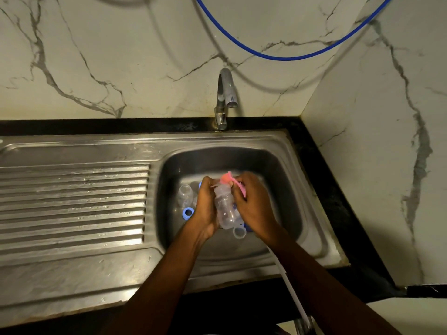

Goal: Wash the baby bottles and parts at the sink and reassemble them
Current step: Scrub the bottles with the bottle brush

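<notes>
I am holding a clear baby bottle (225,206) over the sink basin (169,189), straight out in front of the tap (225,97) and lower than its spout. My left hand (205,204) is curling its fingers round the bottle's side, on the left as seen from the tap's front, and the bottle's neck is pointing back toward the tap. My right hand (254,201) is closing on a pink cleaning tool (227,178) and pressing it at the bottle's mouth, the end nearest the tap. The tool is blurred, so I cannot tell brush from sponge.

Lower in the basin, loose parts are lying farther from the tap than my knuckles. A second bottle (185,194) is lying left of my left hand, and a blue ring (187,213) is sitting just beside it. A clear ring (239,232) is lying under the held bottle's base.

Left of the tap the ribbed drainboard (72,201) is glistening, and above the tap a blue hose (278,56) is sagging across the marble wall.
</notes>
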`<action>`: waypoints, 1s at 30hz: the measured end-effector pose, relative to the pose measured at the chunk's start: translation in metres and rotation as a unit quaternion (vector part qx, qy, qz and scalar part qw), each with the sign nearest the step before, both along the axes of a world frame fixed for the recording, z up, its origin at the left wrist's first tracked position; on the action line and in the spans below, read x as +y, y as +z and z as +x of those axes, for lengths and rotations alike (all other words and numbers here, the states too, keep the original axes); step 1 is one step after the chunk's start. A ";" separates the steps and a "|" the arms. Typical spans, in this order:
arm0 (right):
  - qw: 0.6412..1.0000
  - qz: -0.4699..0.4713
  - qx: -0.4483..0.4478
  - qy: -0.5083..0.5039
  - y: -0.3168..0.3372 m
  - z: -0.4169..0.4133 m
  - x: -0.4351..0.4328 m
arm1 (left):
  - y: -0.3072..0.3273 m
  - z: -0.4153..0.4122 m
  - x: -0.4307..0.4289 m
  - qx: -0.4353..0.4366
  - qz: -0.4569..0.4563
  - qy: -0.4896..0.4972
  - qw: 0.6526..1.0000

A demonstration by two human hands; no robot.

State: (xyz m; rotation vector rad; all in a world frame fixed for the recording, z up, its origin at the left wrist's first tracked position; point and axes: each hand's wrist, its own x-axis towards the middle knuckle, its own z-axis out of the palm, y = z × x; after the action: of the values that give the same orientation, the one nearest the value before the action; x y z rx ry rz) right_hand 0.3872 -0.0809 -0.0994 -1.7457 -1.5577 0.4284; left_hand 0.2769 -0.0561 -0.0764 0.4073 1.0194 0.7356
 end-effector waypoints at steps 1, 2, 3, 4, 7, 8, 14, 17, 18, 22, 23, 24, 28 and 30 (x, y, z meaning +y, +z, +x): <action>1.000 -0.001 0.004 -0.011 -0.001 0.003 0.003 | 0.000 -0.001 0.001 -0.005 0.013 -0.006 1.000; 1.000 -0.006 0.009 -0.015 0.000 0.005 0.004 | -0.001 -0.003 0.002 0.001 0.031 -0.005 1.000; 1.000 -0.013 0.015 -0.017 0.002 0.007 0.006 | -0.003 -0.003 0.003 0.013 0.045 -0.003 0.999; 0.999 -0.023 0.026 -0.023 0.003 0.009 0.009 | -0.005 -0.004 0.004 0.030 0.052 0.000 0.998; 0.997 -0.031 0.043 -0.055 0.004 0.005 0.014 | -0.004 0.003 0.002 0.073 0.047 0.004 0.996; 0.998 -0.023 0.039 -0.052 0.003 0.000 0.012 | -0.003 0.005 0.002 0.092 0.045 0.009 0.995; 0.999 -0.011 0.000 0.038 0.010 -0.004 0.004 | 0.001 0.005 0.003 0.042 0.034 0.036 0.998; 1.000 0.010 0.013 0.018 0.015 -0.003 0.001 | 0.004 0.006 0.005 0.027 0.037 0.028 0.999; 0.999 0.023 0.013 0.035 0.018 -0.004 -0.001 | 0.005 0.006 0.006 0.037 0.046 0.030 0.998; 0.999 0.004 -0.013 0.041 0.023 0.001 0.004 | 0.007 0.006 0.005 0.075 0.056 0.040 0.995; 1.000 0.003 -0.006 0.022 0.022 0.003 0.005 | 0.006 0.006 0.006 0.082 0.055 0.044 0.994; 1.000 0.003 0.009 0.019 0.021 0.004 0.005 | 0.005 0.007 0.007 0.088 0.053 0.051 0.993; 0.999 0.015 0.039 0.025 0.022 0.003 0.000 | 0.002 0.007 0.012 0.122 0.074 0.065 0.988; 0.997 0.049 0.053 0.022 0.026 -0.002 -0.001 | 0.000 0.009 0.015 0.141 0.084 0.062 0.984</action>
State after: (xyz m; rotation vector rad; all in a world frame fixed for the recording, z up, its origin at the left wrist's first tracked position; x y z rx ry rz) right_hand 0.3847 -0.0815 -0.0738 -1.5920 -1.5174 0.4521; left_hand 0.2863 -0.0408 -0.0762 0.6115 1.2618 0.8972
